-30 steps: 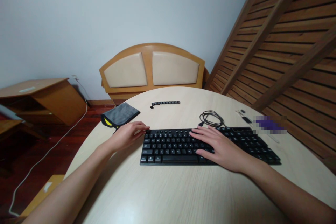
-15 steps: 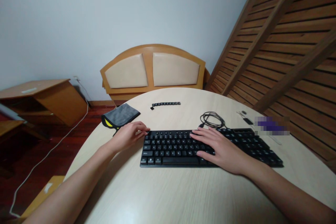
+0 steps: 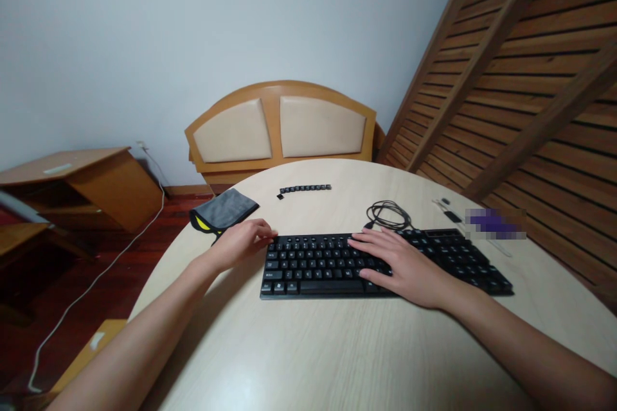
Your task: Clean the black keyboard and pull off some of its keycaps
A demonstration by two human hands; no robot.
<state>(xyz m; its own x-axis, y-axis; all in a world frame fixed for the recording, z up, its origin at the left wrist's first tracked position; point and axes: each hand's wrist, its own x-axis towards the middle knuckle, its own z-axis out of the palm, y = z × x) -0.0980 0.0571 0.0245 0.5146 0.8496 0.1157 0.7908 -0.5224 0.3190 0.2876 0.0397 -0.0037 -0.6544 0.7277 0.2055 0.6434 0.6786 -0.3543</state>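
A black computer keyboard (image 3: pixel 332 287) lies on the round table (image 3: pixel 270 347) before me. At its upper left corner, my left hand (image 3: pixel 245 239) has its fingers bent and closed together, fingertips touching that corner. Whatever lies between them is hidden. Palm down, my right hand (image 3: pixel 400 263) rests on the keyboard's right-middle keys with its fingers spread, covering several of them. Beyond the keyboard, loose black keycaps (image 3: pixel 306 189) form a row, with one dark keycap (image 3: pixel 280 196) apart at its left end. A coiled black cable (image 3: pixel 388 214) lies behind my right hand.
A folded grey cloth (image 3: pixel 226 207) with yellow shows beside my left hand. On the right are a small black item (image 3: pixel 452 216) and a blurred purple object (image 3: pixel 494 225). A padded wooden headboard (image 3: pixel 279 119), a desk (image 3: pixel 91 186) and a slatted wooden panel (image 3: pixel 525 90) stand around.
The view has shifted slightly, so the keyboard appears a little higher. Both hands keep nearly the same places on the keyboard.
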